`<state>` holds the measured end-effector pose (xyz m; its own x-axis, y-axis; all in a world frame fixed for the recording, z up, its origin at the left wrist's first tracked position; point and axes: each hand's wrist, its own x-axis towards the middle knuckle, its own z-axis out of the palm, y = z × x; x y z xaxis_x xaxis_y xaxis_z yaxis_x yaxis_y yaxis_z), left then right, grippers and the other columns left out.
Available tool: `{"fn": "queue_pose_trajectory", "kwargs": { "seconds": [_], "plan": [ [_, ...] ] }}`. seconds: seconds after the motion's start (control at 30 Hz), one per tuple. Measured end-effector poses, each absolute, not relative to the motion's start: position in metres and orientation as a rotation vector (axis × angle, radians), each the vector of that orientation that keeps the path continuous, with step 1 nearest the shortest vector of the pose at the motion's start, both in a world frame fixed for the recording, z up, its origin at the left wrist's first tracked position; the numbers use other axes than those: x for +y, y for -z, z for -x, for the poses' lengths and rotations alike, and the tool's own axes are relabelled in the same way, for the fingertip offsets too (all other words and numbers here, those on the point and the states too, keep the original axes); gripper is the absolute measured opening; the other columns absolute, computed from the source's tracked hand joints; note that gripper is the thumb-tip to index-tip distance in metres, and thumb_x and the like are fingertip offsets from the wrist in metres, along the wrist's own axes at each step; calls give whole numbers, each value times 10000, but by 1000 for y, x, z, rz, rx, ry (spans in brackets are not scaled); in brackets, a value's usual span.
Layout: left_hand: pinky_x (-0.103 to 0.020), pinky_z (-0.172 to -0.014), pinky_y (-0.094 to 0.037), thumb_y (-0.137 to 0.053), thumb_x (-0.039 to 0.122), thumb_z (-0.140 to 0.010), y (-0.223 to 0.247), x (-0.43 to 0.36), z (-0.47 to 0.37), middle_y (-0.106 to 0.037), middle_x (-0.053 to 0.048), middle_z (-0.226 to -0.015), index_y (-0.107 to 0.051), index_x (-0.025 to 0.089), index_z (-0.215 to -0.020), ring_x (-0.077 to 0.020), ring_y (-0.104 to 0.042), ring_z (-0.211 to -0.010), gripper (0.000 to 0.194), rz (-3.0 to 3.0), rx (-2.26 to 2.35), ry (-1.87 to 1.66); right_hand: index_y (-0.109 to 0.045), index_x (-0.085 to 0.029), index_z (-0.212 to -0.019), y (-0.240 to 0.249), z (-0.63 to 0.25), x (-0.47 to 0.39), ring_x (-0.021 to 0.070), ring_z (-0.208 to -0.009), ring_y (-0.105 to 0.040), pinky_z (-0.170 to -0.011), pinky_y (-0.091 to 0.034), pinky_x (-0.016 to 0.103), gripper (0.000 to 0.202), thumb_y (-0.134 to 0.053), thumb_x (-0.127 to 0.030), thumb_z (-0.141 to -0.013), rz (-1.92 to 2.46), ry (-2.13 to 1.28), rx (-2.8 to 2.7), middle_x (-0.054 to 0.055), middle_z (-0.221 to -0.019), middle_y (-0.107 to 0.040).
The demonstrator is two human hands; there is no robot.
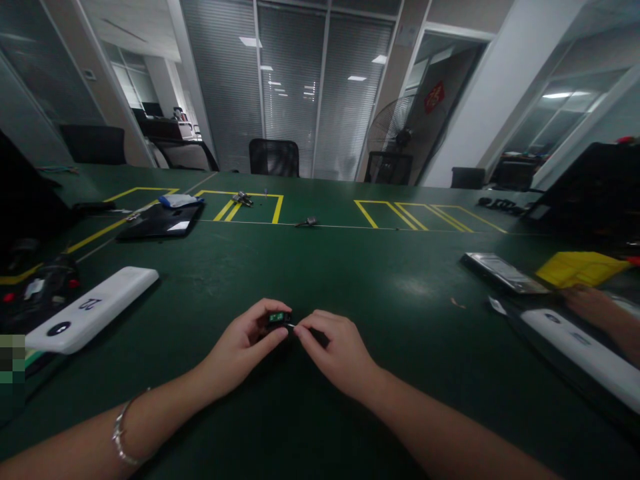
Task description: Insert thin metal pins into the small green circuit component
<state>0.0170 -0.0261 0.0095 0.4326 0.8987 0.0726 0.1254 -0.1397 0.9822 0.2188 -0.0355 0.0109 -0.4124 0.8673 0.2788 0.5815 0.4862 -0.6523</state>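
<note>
My left hand [239, 343] is closed around a small black case with a green circuit board [277, 318] showing on its upper face. The thumb presses along its near side. Just to the right, my right hand [340, 347] pinches a thin pale piece [292, 325] between thumb and forefinger, right beside the case. That piece is too small to name, and I cannot tell whether it is joined to the case. Both hands are just over the dark green tabletop [320, 267].
White numbered packs lie at left [100, 310] and right [575, 340]. Another person's hand [590, 303] rests near the right one, by a metal-topped box [503, 273] and a yellow object [580, 269]. Farther back are a black folder-like item [160, 223] and a small dark part [307, 222].
</note>
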Motion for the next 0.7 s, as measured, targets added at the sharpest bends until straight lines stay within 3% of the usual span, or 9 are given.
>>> {"fn": "queue_pose_trajectory", "kwargs": {
  "seconds": [0.1, 0.3, 0.7],
  "plan": [
    [-336, -811, -488, -542, 241, -900, -9, -25, -17, -603, -34, -1015, -575, 237, -1112, -200, -610, -897, 215, -1611, 976, -876, -672, -207, -885, -10, -219, -35, 131, -709, -579, -622, -397, 245, 203, -491, -276, -946, 1181, -620, -2131, -3, -792, -633],
    [-337, -852, -476, -535, 204, -897, -9, -22, -15, -565, -47, -1068, -633, 241, -1069, -213, -571, -1001, 202, -1784, 1000, -961, -671, -209, -893, -9, -219, -35, 126, -719, -584, -626, -402, 238, 198, -492, -273, -949, 1172, -641, -2088, -6, -801, -636],
    [-320, -780, -480, -541, 194, -894, -12, -25, -15, -579, -43, -1011, -643, 253, -1074, -200, -580, -935, 215, -1939, 1020, -941, -669, -214, -874, -11, -218, -36, 129, -696, -573, -612, -384, 236, 219, -476, -281, -952, 1237, -571, -2164, -4, -782, -630]
  ]
}}
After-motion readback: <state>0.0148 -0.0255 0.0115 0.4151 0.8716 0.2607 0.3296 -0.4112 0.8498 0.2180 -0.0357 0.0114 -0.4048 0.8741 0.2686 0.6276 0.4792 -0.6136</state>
